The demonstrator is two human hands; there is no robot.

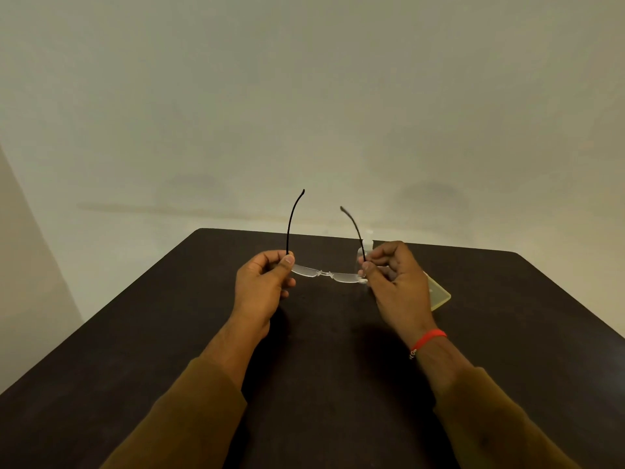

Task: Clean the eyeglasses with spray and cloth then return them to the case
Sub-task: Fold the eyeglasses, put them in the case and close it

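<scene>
Clear-lensed eyeglasses pinched at each hinge by left hand and right hand, fingers curled closed.

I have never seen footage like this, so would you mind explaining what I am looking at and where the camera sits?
There is no machine here: a person wears one camera on the head, looking down at their own two bare hands. The left hand and right hand each pinch one end of a pair of eyeglasses, held above a dark table with the thin black temples open and pointing up. A pale yellow cloth lies on the table behind the right hand. Something clear, possibly the spray bottle, is mostly hidden there too.
</scene>
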